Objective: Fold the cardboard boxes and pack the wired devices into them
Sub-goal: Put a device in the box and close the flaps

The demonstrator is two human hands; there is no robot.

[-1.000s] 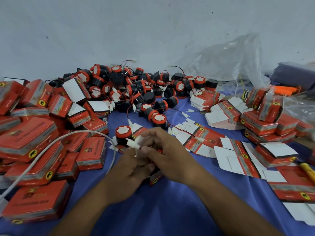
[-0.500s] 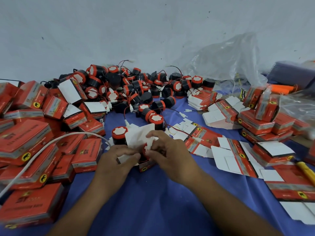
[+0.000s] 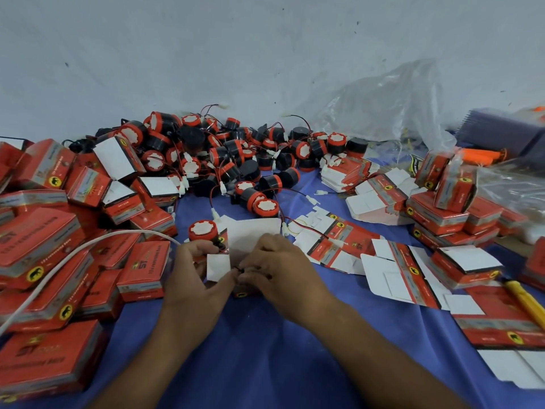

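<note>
Head view shows both hands meeting low over the bench (image 3: 259, 364). Our left hand (image 3: 194, 270) takes the small red box (image 3: 243, 292) from its left in a narrow grip, with a white side flap (image 3: 218, 267) standing by the thumb. Our right hand (image 3: 280, 267) holds the box from the right, its fingers curled over the mouth. The thumb tips nearly touch over something dark that is too hidden to name.

A second ago our fingers pinched a white wire plug above the box. Half a second ago they worked at the open mouth under a raised lid flap (image 3: 253, 231). Now the plug is out of sight and the hands sit lower and tighter. We judge that the wire is tucked in and that closing the flaps comes next.

Just behind the left hand stands a loose device (image 3: 203, 230) with a red cap, and beyond it lies the pile of devices (image 3: 236, 154). Folded boxes (image 3: 141, 270) crowd the left, with a white cable (image 3: 88, 249) arching over them. Flat blanks (image 3: 398, 273) spread to the right, near a yellow knife (image 3: 525, 302).

The nearest box on the left reads "ST" (image 3: 38, 346) in gold letters. Many boxes carry a yellow round badge (image 3: 34, 274) with a black elephant. The smaller lines of print are too blurred to read.
</note>
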